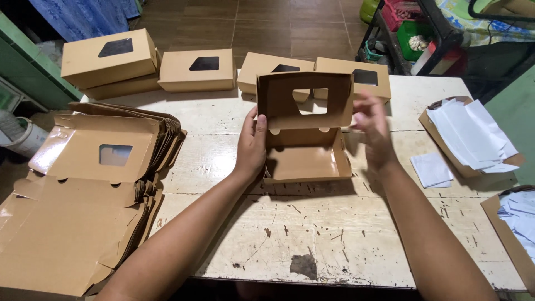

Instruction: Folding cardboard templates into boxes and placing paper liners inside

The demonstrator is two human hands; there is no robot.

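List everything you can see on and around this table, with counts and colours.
Open window box: one, brown, table centre, lid up.
Closed window boxes: at least five, brown, far edge; two stacked at left.
Flat box blanks: a stack, brown, left.
White paper sheets: a pile on brown card, right; more at right edge.
Table: one, worn white.
Left hand: on the box's left side.
Right hand: at its right side, blurred.

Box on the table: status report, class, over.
Left hand grips box side. Right hand at lid, blurred. Lid up. Finished boxes behind, clear.
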